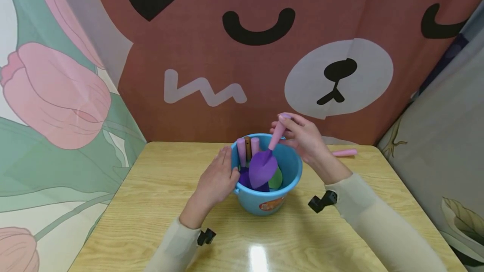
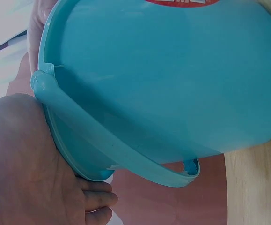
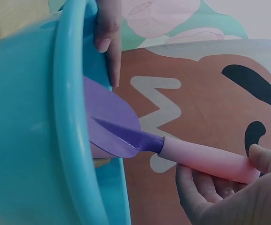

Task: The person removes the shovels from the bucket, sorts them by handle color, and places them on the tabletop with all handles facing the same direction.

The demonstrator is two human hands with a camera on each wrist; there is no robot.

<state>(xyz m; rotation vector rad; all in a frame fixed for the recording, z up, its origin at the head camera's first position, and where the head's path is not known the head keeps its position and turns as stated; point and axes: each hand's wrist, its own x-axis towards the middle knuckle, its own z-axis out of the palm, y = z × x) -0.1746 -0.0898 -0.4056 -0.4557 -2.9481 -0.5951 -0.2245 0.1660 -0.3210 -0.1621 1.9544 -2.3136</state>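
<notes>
A blue bucket [image 1: 296,181] stands on the table. In my right hand [image 1: 304,139] is a toy trowel with a purple blade [image 1: 262,169] and a pink handle [image 3: 205,159]. The thumb presses near the handle's end and the fingers support it from the other side. The trowel points blade down into the bucket mouth. My left hand [image 1: 217,175] rests on the bucket's left rim, palm against it and fingers fairly straight. Other tools stand in the bucket, with two pink handles [image 1: 241,151], a brown handle [image 1: 248,148] and a green piece [image 1: 276,179] showing.
Another pink handle [image 1: 345,153] lies on the wooden table [image 1: 159,205] at the back right, partly hidden by my right arm. The bucket's carrying handle [image 2: 112,140] hangs along its side. A printed bear curtain [image 1: 204,53] hangs behind the table.
</notes>
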